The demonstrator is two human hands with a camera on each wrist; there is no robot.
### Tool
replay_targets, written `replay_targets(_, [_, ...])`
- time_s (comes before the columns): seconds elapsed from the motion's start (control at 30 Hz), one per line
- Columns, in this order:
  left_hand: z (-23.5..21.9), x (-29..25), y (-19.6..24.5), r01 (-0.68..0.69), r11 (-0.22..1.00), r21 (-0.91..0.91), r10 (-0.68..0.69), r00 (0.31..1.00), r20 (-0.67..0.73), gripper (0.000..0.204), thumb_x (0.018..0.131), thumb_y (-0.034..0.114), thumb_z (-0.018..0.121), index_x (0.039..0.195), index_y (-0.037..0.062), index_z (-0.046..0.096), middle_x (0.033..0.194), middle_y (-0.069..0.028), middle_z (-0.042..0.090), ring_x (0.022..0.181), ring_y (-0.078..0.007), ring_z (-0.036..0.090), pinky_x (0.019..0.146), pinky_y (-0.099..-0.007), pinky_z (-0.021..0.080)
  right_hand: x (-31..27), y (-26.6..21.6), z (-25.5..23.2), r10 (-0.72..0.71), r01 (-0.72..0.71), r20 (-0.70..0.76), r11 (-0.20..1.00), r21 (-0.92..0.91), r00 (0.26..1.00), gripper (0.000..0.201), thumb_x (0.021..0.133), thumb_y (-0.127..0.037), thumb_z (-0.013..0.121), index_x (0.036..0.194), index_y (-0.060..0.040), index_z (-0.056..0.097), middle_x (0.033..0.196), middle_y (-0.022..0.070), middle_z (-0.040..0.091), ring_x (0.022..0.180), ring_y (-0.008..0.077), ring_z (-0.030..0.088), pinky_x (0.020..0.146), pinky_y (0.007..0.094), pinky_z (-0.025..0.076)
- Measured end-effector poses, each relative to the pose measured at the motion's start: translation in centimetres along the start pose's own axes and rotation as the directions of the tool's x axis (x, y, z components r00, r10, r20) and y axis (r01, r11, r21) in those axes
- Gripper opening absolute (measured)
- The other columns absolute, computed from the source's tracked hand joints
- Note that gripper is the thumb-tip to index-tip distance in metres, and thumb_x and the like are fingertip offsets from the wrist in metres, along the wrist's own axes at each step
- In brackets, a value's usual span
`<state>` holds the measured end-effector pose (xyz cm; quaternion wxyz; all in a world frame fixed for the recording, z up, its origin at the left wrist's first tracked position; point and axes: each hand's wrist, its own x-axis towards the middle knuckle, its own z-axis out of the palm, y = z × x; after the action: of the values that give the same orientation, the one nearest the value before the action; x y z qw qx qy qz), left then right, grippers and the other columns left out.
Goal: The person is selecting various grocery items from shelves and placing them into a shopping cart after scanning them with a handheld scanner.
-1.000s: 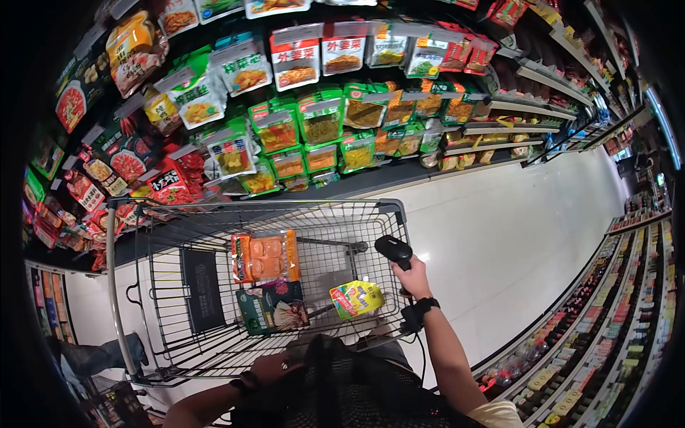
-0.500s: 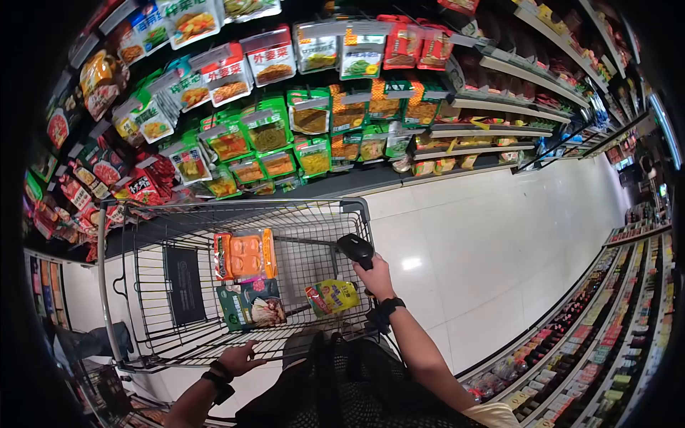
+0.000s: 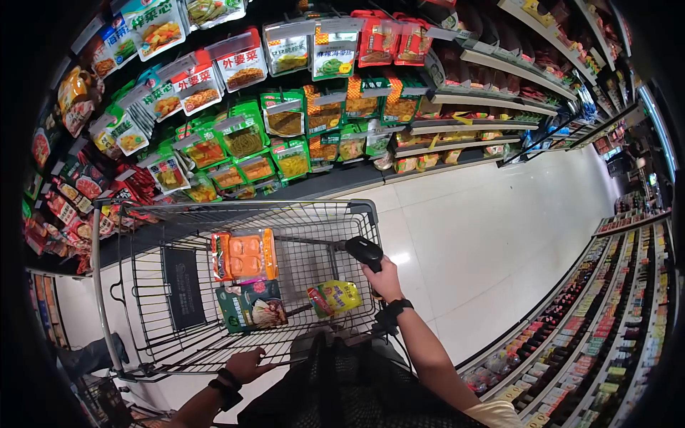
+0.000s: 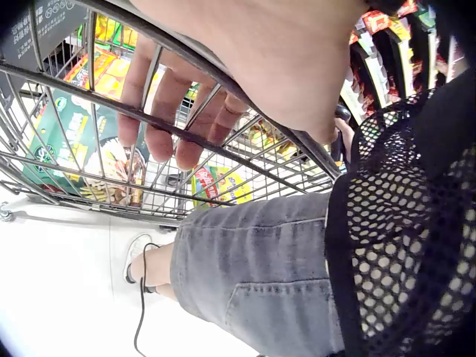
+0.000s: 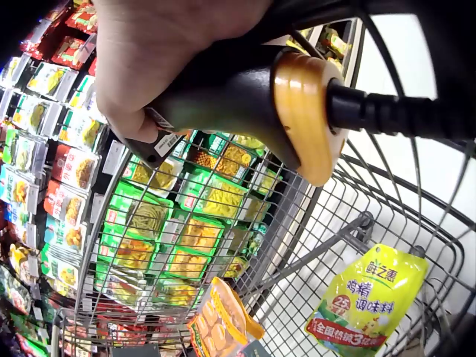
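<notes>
My right hand [image 3: 387, 279] grips a black handheld scanner [image 3: 364, 252] above the right end of the shopping cart [image 3: 291, 204]. In the right wrist view, fingers wrap around the scanner [image 5: 223, 93], which has a yellow-orange ring and a cable. My left hand [image 3: 245, 364] is at the cart's near side; in the left wrist view this hand [image 4: 186, 97] rests over the top rail, fingers loosely extended. Inside the cart lie an orange food pack [image 3: 246, 255], a dark green pack [image 3: 251, 305] and a yellow-green pouch [image 3: 334, 297].
Hanging food packets [image 3: 242, 135] fill the shelves beyond the cart. Pale tiled floor [image 3: 485, 228] stretches to the right, with bottle-lined shelves [image 3: 571, 321] at the lower right. Another person's leg [image 3: 89, 359] is at the far left.
The hanging packets have shifted left in the head view. My left hand lifted off with spread fingers, then lowered against the cart's near side. My right hand keeps its grip on the scanner.
</notes>
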<state>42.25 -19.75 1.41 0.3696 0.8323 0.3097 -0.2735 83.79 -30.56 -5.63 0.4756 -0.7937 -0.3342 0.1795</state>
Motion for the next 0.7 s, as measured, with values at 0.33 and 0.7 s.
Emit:
replay_targets(0.33, [1.9,2.4,5.9,-0.057,0.997,0.042,0.061,0.993,-0.105,0.055,0.079,0.061,0.055,0.074,0.0066,0.052,0.061,-0.0108,0.059,0.058,-0.0318,0.059,0.054,-0.0419,0.046,1.5,2.3,-6.1,0.075,-0.076,0.020,0.997,0.032,0.997,0.023,0.071,-0.014,0.069,0.089,-0.0006,0.065,0.081,0.0167,0.063,0.072,0.0297,0.062,0.067,0.0355,0.049])
replay_targets(0.7, [2.6,3.5,9.8,0.029,0.982,0.184,-0.028,1.000,-0.010,0.056,0.081,0.061,0.049,0.076,0.0094,0.071,0.080,-0.0078,0.067,0.076,-0.0275,0.064,0.070,-0.0380,0.050,1.9,5.3,-9.9,0.157,-0.165,0.060,0.975,0.152,0.986,0.034,0.072,-0.024,0.071,0.091,0.0027,0.060,0.079,0.0188,0.063,0.072,0.0315,0.063,0.064,0.0386,0.049])
